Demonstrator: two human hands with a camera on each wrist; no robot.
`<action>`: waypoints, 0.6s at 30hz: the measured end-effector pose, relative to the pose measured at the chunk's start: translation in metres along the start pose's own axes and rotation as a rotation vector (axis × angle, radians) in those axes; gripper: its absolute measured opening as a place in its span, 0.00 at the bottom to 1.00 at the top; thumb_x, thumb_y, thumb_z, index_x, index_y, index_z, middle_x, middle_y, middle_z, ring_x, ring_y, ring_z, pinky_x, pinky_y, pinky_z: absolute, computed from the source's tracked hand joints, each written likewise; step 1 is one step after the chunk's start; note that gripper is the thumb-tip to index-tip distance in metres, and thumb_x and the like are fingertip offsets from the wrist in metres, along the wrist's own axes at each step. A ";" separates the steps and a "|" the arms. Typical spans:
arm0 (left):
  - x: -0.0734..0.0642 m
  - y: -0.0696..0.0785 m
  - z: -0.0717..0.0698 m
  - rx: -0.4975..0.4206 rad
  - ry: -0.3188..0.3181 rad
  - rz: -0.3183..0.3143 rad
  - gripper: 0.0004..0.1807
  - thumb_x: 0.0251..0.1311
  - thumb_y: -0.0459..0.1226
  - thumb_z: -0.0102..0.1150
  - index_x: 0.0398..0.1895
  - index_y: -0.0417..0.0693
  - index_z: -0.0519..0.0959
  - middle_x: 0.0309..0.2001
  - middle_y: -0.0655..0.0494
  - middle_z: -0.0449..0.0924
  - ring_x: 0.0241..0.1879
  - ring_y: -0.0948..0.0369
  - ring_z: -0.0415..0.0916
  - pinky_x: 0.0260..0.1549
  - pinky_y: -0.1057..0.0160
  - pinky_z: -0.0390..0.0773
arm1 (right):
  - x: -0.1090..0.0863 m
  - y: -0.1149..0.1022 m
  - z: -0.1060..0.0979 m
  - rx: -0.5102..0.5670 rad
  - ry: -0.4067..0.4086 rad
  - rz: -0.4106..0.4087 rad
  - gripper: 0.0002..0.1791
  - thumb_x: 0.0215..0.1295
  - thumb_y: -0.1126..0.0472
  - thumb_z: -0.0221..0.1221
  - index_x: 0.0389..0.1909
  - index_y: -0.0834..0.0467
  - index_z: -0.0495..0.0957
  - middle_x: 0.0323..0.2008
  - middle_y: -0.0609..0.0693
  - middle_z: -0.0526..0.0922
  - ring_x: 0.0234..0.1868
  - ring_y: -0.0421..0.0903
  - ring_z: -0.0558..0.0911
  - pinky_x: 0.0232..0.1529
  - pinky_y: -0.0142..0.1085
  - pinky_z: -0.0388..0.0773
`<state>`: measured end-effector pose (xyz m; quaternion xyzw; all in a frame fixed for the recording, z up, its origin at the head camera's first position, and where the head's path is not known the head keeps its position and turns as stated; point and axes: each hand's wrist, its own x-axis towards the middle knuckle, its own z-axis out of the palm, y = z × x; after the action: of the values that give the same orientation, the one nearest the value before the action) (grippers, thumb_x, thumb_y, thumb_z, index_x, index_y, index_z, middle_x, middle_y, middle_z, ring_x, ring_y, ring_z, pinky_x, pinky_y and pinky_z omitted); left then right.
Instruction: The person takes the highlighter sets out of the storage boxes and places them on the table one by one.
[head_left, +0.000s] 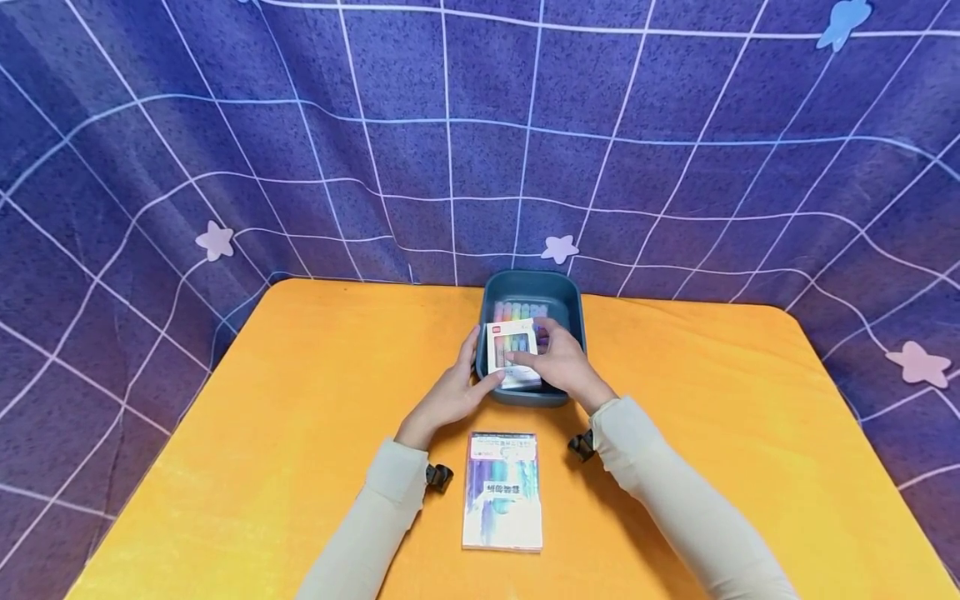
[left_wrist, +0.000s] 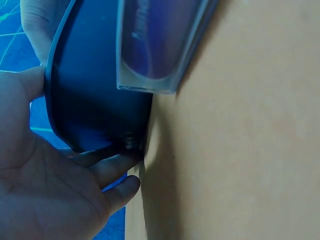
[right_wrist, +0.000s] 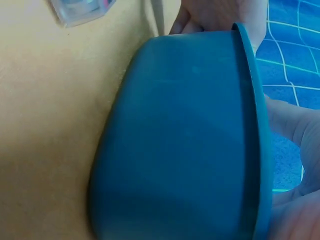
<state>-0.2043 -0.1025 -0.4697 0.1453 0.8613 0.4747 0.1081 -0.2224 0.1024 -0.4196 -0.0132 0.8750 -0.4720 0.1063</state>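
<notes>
A dark teal plastic bin stands at the table's far edge. My left hand holds its near left side, thumb at the rim and fingers along the outer wall, as the left wrist view shows. With thumb on the front and fingers at the right edge, my right hand grips a white windowed box of highlighters, tilted within the bin's opening. Behind that box, a row of pastel highlighters lies inside the bin. In the right wrist view the bin's wall hides the box.
Nearer me on the yellow table lies a clear-cased pack with a purple and blue watercolour cover, its print upside down. A blue grid-patterned curtain with star shapes hangs right behind the table.
</notes>
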 end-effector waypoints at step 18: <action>0.001 -0.002 -0.001 -0.018 -0.012 0.007 0.50 0.71 0.54 0.54 0.82 0.59 0.31 0.82 0.46 0.48 0.79 0.49 0.53 0.76 0.45 0.58 | 0.009 0.002 0.003 0.015 -0.023 0.054 0.41 0.65 0.61 0.66 0.76 0.60 0.59 0.55 0.60 0.78 0.47 0.50 0.79 0.43 0.34 0.78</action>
<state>-0.2057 -0.1039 -0.4708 0.1501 0.8560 0.4817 0.1132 -0.2302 0.1001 -0.4246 0.0057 0.8702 -0.4754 0.1292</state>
